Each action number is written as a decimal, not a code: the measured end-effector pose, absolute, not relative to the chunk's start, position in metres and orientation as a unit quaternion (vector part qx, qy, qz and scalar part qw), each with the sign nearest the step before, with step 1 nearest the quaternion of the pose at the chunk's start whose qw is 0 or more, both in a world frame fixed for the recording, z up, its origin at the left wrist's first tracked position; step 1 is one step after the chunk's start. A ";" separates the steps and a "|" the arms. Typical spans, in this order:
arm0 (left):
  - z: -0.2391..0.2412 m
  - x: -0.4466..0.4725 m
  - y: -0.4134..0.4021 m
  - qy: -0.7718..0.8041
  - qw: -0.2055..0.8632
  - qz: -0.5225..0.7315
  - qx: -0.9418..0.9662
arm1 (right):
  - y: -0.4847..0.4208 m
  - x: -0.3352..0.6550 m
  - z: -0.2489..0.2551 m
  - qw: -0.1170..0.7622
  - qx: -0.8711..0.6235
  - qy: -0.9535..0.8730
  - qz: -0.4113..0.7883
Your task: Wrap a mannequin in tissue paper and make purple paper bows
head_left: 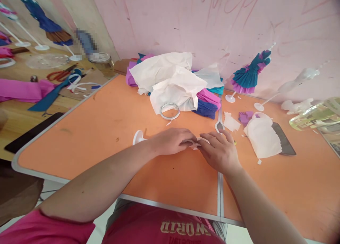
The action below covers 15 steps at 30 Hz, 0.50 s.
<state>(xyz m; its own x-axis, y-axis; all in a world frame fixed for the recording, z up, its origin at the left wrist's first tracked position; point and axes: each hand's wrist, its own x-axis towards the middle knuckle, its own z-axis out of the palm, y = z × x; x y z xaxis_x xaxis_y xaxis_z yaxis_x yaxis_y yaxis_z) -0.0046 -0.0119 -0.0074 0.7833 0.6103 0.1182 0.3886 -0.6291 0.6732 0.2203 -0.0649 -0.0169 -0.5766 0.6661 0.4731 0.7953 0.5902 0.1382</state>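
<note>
Low over the orange table, my left hand (pixel 175 140) and my right hand (pixel 220 150) meet with their fingertips almost touching. Both pinch a small piece of white crepe paper (pixel 195 145), mostly covered by the fingers. A white round stand base (pixel 138 137) with a short stem lies on its side by my left wrist. The rest of that stand is hidden behind the hand. Beyond my hands, a roll of clear tape (pixel 170 111) leans against crumpled white paper (pixel 175 84).
Folded coloured crepe paper (pixel 205 107) lies under the white sheets. At right stand a teal-dressed doll form (pixel 245 72), a bare doll form (pixel 300 79) and a bottle (pixel 313 114). White paper (pixel 262 136) partly covers a phone (pixel 285 141). Scissors (pixel 60 75) lie on the left table.
</note>
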 end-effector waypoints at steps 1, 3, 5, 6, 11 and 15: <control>-0.007 -0.005 -0.012 0.282 0.325 0.168 0.887 | -0.065 0.220 -0.017 0.190 -0.418 -0.872 -0.169; -0.008 -0.004 -0.012 0.282 0.321 0.162 0.889 | -0.066 0.219 -0.016 0.194 -0.418 -0.873 -0.161; -0.009 -0.004 -0.012 0.280 0.318 0.158 0.892 | -0.066 0.218 -0.016 0.201 -0.422 -0.872 -0.143; -0.009 -0.004 -0.012 0.278 0.316 0.159 0.893 | -0.067 0.217 -0.016 0.205 -0.425 -0.871 -0.133; -0.012 -0.004 -0.012 0.269 0.312 0.162 0.897 | -0.067 0.215 -0.015 0.204 -0.438 -0.869 -0.108; -0.012 -0.005 -0.012 0.273 0.317 0.161 0.894 | -0.067 0.215 -0.016 0.196 -0.442 -0.869 -0.110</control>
